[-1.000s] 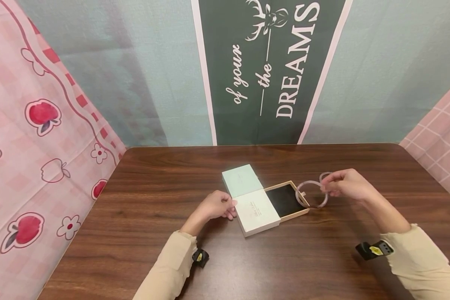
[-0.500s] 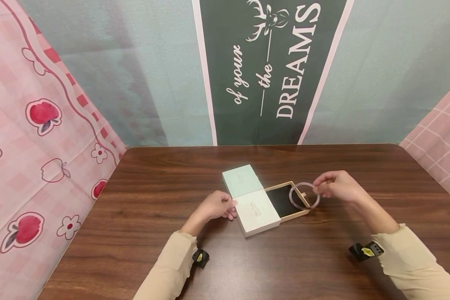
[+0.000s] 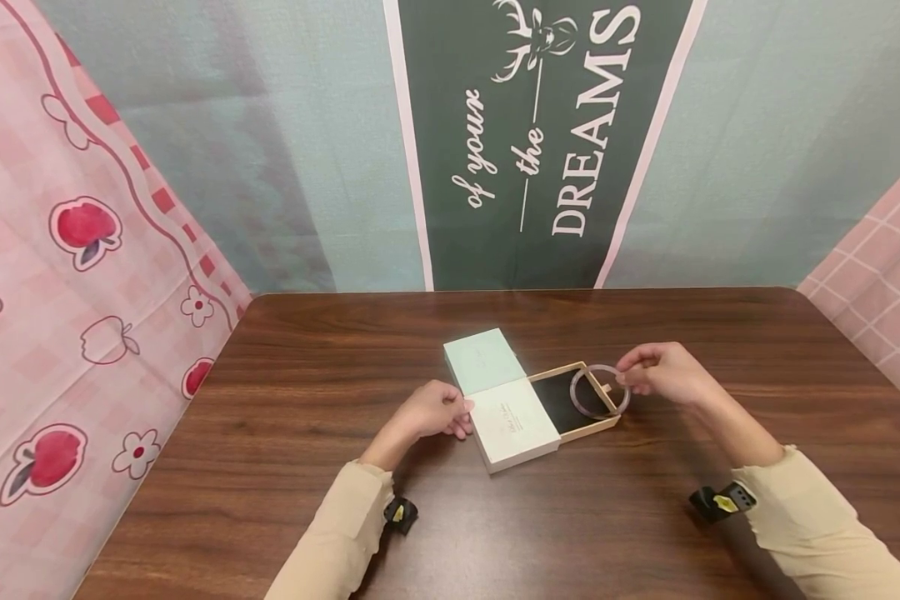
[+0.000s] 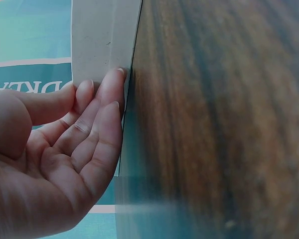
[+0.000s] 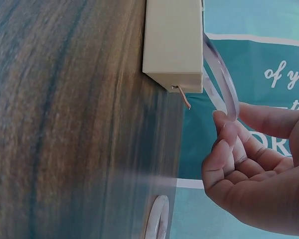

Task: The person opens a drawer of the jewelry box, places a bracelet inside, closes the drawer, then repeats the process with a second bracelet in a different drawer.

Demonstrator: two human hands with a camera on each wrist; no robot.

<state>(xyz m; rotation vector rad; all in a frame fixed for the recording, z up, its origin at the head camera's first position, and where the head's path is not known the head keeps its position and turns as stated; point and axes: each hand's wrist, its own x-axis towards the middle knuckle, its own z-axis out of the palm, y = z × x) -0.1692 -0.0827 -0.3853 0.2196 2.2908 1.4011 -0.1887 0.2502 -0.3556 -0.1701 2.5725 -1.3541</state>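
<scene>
In the head view, a drawer-style jewelry box has a mint-green and white cover (image 3: 512, 423). Its black-lined drawer (image 3: 562, 400) is pulled out to the right. My left hand (image 3: 429, 408) holds the cover's left edge; in the left wrist view, its fingertips rest against the side wall (image 4: 102, 40). My right hand (image 3: 663, 372) pinches a pale lilac bangle (image 3: 574, 392) between thumb and fingers. The bangle is tilted over the drawer's right end, partly inside it. In the right wrist view, a second bangle (image 5: 157, 219) lies on the table, hidden in the head view.
A small ribbon pull tab (image 5: 185, 98) sticks out from the drawer's front. The dark wooden table (image 3: 307, 350) reaches a teal curtain (image 3: 330, 150) at the back. Pink cloths hang at both sides, the left one (image 3: 120, 292) printed with apples.
My right hand has moved left, bringing the bangle from beside the drawer to over its right end. The second bangle has gone from sight behind that hand. The left hand stays put.
</scene>
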